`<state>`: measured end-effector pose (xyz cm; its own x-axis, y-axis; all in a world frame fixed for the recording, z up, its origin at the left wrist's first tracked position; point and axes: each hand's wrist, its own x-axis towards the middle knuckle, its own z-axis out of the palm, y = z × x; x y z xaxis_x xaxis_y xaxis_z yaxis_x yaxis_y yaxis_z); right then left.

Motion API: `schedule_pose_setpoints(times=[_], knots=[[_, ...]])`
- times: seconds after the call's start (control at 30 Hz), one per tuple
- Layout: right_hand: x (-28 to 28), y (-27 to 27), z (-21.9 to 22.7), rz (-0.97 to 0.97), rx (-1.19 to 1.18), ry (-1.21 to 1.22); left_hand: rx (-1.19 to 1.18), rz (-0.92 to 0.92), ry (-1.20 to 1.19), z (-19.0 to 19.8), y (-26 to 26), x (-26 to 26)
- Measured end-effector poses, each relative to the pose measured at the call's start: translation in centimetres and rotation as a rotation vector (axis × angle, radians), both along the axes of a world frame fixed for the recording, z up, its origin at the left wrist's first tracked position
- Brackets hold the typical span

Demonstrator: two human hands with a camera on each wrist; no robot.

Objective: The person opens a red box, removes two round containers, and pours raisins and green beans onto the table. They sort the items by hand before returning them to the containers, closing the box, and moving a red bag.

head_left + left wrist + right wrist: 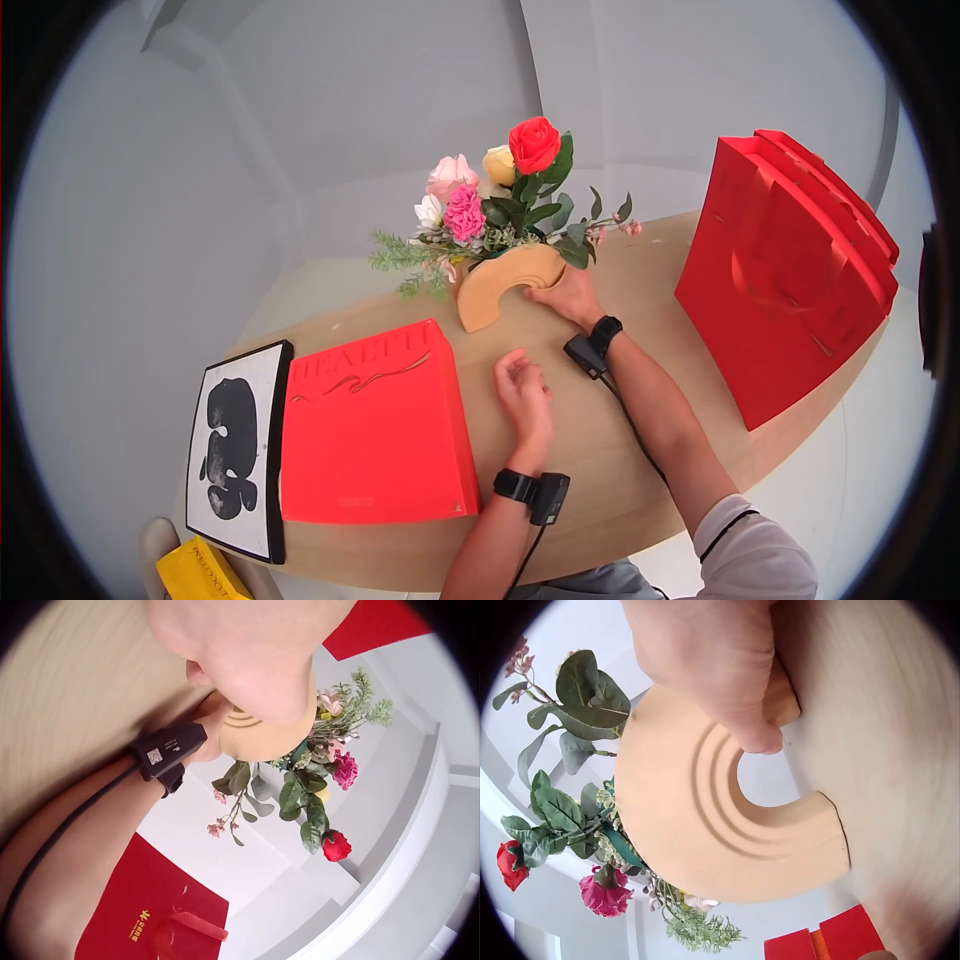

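A tan arch-shaped vase with grooved curves stands on the table, holding red, pink, white and yellow flowers. My right hand grips its right leg, the thumb on the front face near the inner curve, as the right wrist view shows on the vase. The other fingers are hidden behind it. My left hand is over the table in front of the vase, fingers loosely curled and holding nothing.
A large red box lies left of my left hand, beside a black-framed picture. Red paper bags stand at the right of the table. A yellow bag is at the lower left.
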<state>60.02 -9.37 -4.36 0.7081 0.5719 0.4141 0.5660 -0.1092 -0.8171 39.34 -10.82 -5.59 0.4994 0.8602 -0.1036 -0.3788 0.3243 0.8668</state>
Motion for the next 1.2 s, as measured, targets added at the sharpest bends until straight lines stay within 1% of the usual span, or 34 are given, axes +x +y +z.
schedule_pose_setpoints(times=[0.1, 0.17, 0.23, 0.3, 0.37, 0.43, 0.5, 0.57, 0.6, 0.63, 0.7, 0.77, 0.8, 0.83, 0.87, 0.9, 0.97, 1.0, 1.07, 1.1, 1.13, 1.17, 1.2], knots=[[-0.2, 0.2, -0.3, -0.014, 0.057, 0.000, -0.014, -0.028, 0.010, 0.2, 0.8, -0.9], [0.1, 0.4, -0.7, 0.034, 0.138, 0.042, -0.030, -0.034, -0.007, 0.4, 1.5, -1.8], [-0.1, 0.0, -0.5, 0.024, 0.100, 0.056, -0.045, -0.046, -0.026, 0.6, 2.3, -2.8], [-0.5, -0.2, -0.1, 0.012, 0.059, 0.059, -0.053, -0.062, 0.003, 1.0, 3.1, -3.7], [-0.7, -0.4, 0.1, -0.010, 0.035, 0.119, -0.062, -0.063, -0.010, 0.7, 3.8, -4.0], [-0.6, -0.4, 0.0, -0.019, 0.025, 0.088, -0.059, -0.060, -0.028, 0.4, 4.1, -3.9], [-0.7, -0.7, 0.1, -0.017, 0.019, 0.074, -0.041, -0.095, -0.008, 0.1, 4.1, -3.7], [-1.1, -1.4, 0.3, -0.063, 0.064, -0.043, -0.012, -0.109, -0.016, -0.7, 4.2, -3.5], [-0.4, -1.7, -0.3, -0.067, 0.055, -0.041, 0.006, -0.117, -0.022, -1.3, 4.1, -3.2], [0.5, -2.0, -1.0, -0.092, -0.029, -0.130, -0.002, -0.119, -0.027, -1.8, 4.1, -3.0], [0.6, -2.9, 0.2, -0.111, -0.121, -0.224, 0.108, -0.091, -0.009, -2.9, 4.4, -2.4], [-3.5, -5.0, 6.7, -0.071, -0.880, -0.260, 0.131, -0.073, -0.005, -3.5, 4.4, -2.2], [-4.8, -5.3, 9.3, -0.069, -0.879, -0.260, 0.159, -0.058, 0.006, -3.7, 4.5, -2.2], [-5.8, -5.4, 11.7, -0.126, -0.808, -0.128, 0.162, -0.058, 0.009, -3.9, 4.5, -2.2], [-6.3, -5.3, 12.7, -0.182, -0.734, 0.002, 0.175, -0.058, 0.002, -4.0, 4.6, -2.2], [-6.3, -5.1, 12.6, -0.181, -0.733, 0.002, 0.187, -0.057, -0.005, -4.1, 4.6, -2.1], [-6.3, -4.3, 12.4, -0.332, -0.095, -0.295, 0.208, -0.055, 0.009, -4.2, 4.8, -2.1], [-6.3, -3.8, 12.5, -0.329, -0.090, -0.293, 0.226, -0.054, 0.023, -4.3, 4.8, -2.1], [-6.5, -2.4, 13.0, -0.324, 0.150, -0.333, 0.211, -0.071, 0.043, -3.9, 4.6, -2.5], [-6.6, -1.8, 13.4, -0.323, 0.158, -0.329, 0.189, -0.090, 0.057, -3.6, 4.6, -2.5], [-6.7, -1.3, 13.6, -0.385, 0.178, -0.295, 0.194, -0.089, 0.064, -3.7, 4.6, -2.4], [-6.8, -1.1, 13.8, -0.447, 0.195, -0.262, 0.212, -0.067, 0.048, -3.8, 4.6, -2.3], [-6.9, -0.9, 14.0, -0.447, 0.197, -0.256, 0.230, -0.045, 0.032, -3.9, 4.6, -2.1]])
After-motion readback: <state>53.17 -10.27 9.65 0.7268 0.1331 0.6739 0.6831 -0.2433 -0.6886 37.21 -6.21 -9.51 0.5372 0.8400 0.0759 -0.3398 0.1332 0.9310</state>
